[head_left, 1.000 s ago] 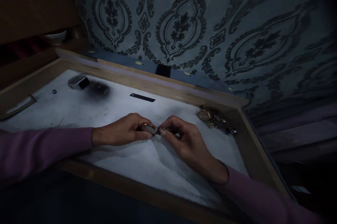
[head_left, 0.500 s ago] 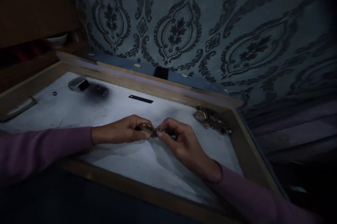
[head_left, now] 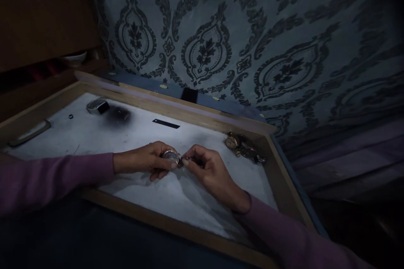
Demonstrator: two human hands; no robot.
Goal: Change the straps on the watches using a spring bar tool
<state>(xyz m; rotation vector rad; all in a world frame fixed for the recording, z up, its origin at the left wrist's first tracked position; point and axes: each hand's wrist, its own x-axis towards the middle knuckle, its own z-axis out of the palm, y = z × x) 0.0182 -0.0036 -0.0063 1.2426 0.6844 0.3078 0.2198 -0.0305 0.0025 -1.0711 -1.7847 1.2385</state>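
Observation:
My left hand (head_left: 156, 160) is closed on a round watch (head_left: 171, 156), thumb along its lower edge and fingers behind it. The watch's round side faces up toward me. Close against the watch's right edge, my right hand (head_left: 203, 163) pinches at a dark strap or bracelet (head_left: 196, 161), which seems joined to the watch; the fingers hide most of it. Both hands are above the white sheet (head_left: 142, 134) that lines a shallow wooden tray.
The tray has raised wooden walls (head_left: 189, 111). Several watches (head_left: 232, 141) lie in its right corner. Near the back are a dark flat strip (head_left: 166, 123) and a grey block-like object (head_left: 97, 106). A small dark ring-shaped piece (head_left: 70, 116) lies at left. Patterned wall covering (head_left: 205, 54) rises behind.
My left hand has turned the watch so its round side shows more. The right hand still pinches beside it. The view has tilted up slightly, showing a white sheet on the wall.

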